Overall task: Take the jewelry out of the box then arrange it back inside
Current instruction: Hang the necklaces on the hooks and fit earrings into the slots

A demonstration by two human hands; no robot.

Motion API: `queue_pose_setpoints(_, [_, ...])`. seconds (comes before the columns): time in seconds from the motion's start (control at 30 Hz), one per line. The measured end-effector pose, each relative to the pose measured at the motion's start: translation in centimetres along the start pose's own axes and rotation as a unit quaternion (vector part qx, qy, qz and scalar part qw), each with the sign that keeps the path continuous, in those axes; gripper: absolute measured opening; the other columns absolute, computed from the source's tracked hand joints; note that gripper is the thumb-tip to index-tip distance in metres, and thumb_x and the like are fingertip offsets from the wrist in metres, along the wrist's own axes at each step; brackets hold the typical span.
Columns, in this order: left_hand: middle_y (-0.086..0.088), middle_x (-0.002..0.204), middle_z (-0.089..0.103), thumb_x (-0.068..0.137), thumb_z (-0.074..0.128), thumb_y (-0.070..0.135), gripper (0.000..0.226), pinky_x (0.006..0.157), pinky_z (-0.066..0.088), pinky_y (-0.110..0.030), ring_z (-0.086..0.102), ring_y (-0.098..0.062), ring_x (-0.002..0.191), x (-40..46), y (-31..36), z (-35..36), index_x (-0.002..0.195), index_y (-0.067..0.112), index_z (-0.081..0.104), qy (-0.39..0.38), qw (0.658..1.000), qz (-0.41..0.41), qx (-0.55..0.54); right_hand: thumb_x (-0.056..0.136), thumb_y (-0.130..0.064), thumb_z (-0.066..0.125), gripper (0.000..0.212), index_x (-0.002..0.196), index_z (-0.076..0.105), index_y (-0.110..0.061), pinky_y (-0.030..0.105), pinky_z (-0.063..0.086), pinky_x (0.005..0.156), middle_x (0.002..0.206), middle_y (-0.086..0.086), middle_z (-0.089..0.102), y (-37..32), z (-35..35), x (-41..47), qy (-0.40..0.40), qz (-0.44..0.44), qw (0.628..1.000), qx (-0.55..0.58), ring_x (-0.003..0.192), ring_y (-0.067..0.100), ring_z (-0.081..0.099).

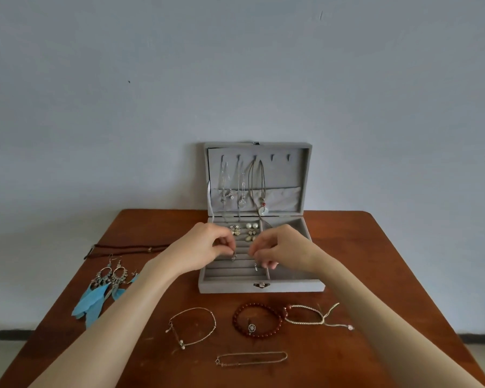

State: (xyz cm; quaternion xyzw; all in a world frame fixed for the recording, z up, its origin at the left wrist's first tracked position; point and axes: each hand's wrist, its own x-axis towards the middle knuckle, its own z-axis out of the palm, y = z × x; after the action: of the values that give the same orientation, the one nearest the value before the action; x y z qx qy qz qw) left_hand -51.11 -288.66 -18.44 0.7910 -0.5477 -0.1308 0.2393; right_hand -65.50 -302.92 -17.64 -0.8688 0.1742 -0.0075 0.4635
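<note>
We see a grey jewelry box (pixel 261 286) standing open toward the back of the brown bench (pixel 375 261), its lid upright against the pale wall (pixel 235 79); three necklaces (pixel 259 186) hang from hooks in the lid, their pendants reaching the fabric pocket below. In the slotted left tray sit a pair of pearl studs (pixel 251 226), a flower-shaped piece (pixel 235 229) and another small pair beneath the pearls; the right compartment is partly hidden behind our right hand.

Our left hand (pixel 205 247) hovers over the ring slots, its fingers (pixel 226 244) curled and pinching a small silver earring (pixel 233 256) that dangles just above the tray; our right hand (pixel 280 247) mirrors it, fingers pinching a second small earring (pixel 255 266) near the tray's divider; both wrists cover much of the tray's sides, so we cannot tell what lies under them.

Around the box much jewelry lies on the bench; to the left, a dark beaded necklace (pixel 129 247) stretches toward the box, and nearer us blue feather earrings (pixel 101 292) lie partly under our left forearm. In front of the box lie a thin chain bracelet (pixel 192 326), a red-brown bead bracelet (pixel 256 320) with a small round charm, a cream braided cord bracelet (pixel 305 315) touching the beads, and nearest us a flat fine chain (pixel 251 359).
</note>
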Motion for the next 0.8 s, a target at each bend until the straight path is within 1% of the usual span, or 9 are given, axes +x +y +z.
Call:
queue_pose_setpoints(0.03, [0.018,0.081,0.061,0.083,0.066,0.019,0.018,0.065,0.038,-0.006,0.055,0.008,0.080,0.2,-0.3,0.0,0.076,0.035,0.061,-0.001,1.000,0.000,0.002,0.083,-0.006,0.060,0.017,0.080,0.070,-0.018,0.018,0.051,0.061,0.067,0.004,0.067,0.0,0.0,0.3,-0.005,0.001,1.000,-0.002,0.061,0.010,0.060])
queue_pose_setpoints(0.1, [0.015,0.083,0.060,0.083,0.066,0.019,0.013,0.070,0.039,-0.008,0.053,0.004,0.081,0.6,-0.9,0.1,0.078,0.031,0.064,0.008,1.000,0.003,0.020,0.083,-0.007,0.061,0.013,0.084,0.072,-0.014,0.017,0.051,0.061,0.065,0.002,0.066,-0.2,0.0,0.9,-0.010,0.008,1.000,-0.020,0.059,0.008,0.059])
queue_pose_setpoints(0.2, [0.013,0.082,0.057,0.083,0.066,0.020,0.004,0.078,0.038,-0.023,0.044,-0.002,0.084,1.2,-1.4,0.3,0.084,0.023,0.068,0.031,0.997,0.032,0.068,0.083,-0.008,0.062,0.011,0.084,0.072,-0.012,0.013,0.046,0.055,0.060,-0.001,0.064,-0.4,0.3,1.8,-0.001,0.023,0.999,-0.045,0.047,-0.003,0.053])
queue_pose_setpoints(0.27, [0.014,0.082,0.056,0.083,0.065,0.022,0.005,0.077,0.035,-0.024,0.040,-0.003,0.084,1.5,-1.5,0.4,0.085,0.022,0.069,0.050,0.992,0.059,0.095,0.083,-0.008,0.062,0.012,0.084,0.073,-0.013,0.008,0.040,0.050,0.058,-0.003,0.063,-0.6,0.6,2.2,0.003,0.022,0.998,-0.054,0.041,-0.007,0.050])
queue_pose_setpoints(0.33, [0.011,0.085,0.058,0.083,0.064,0.022,0.007,0.079,0.035,-0.026,0.040,-0.007,0.087,1.7,-1.6,0.5,0.088,0.021,0.069,0.065,0.988,0.081,0.113,0.082,-0.008,0.061,0.015,0.086,0.074,-0.014,0.001,0.034,0.046,0.060,-0.002,0.065,-0.7,0.9,2.5,0.004,0.017,0.997,-0.071,0.042,-0.011,0.050])
queue_pose_setpoints(0.47, [0.005,0.090,0.060,0.084,0.063,0.020,0.012,0.082,0.036,-0.030,0.043,-0.013,0.091,2.1,-1.7,0.7,0.094,0.020,0.070,0.086,0.983,0.088,0.140,0.082,-0.008,0.060,0.019,0.089,0.074,-0.017,-0.001,0.036,0.051,0.073,0.006,0.072,-0.6,0.9,2.7,0.008,0.021,0.996,-0.086,0.049,-0.014,0.052])
queue_pose_setpoints(0.57, [0.003,0.091,0.059,0.083,0.064,0.017,0.014,0.080,0.036,-0.032,0.044,-0.017,0.090,2.4,-1.6,1.0,0.094,0.019,0.072,0.105,0.980,0.094,0.139,0.082,-0.007,0.059,0.020,0.088,0.074,-0.018,0.000,0.037,0.052,0.071,0.006,0.071,-0.5,1.0,2.8,0.010,0.023,0.996,-0.083,0.050,-0.011,0.054])
queue_pose_setpoints(0.67, [0.003,0.090,0.057,0.082,0.066,0.015,0.012,0.078,0.035,-0.029,0.045,-0.018,0.090,2.6,-1.5,1.1,0.092,0.018,0.072,0.126,0.976,0.106,0.144,0.081,-0.006,0.059,0.019,0.087,0.075,-0.016,0.007,0.044,0.060,0.067,0.003,0.069,-0.3,1.0,3.0,0.025,0.025,0.996,-0.079,0.056,-0.006,0.056])
queue_pose_setpoints(0.8, [0.002,0.091,0.057,0.081,0.067,0.016,0.013,0.076,0.031,-0.027,0.045,-0.019,0.091,2.8,-1.6,1.0,0.092,0.019,0.072,0.128,0.972,0.109,0.161,0.081,-0.008,0.061,0.018,0.088,0.075,-0.017,0.001,0.040,0.056,0.065,0.000,0.069,-0.1,0.9,3.4,0.056,0.026,0.996,-0.065,0.054,-0.010,0.055])
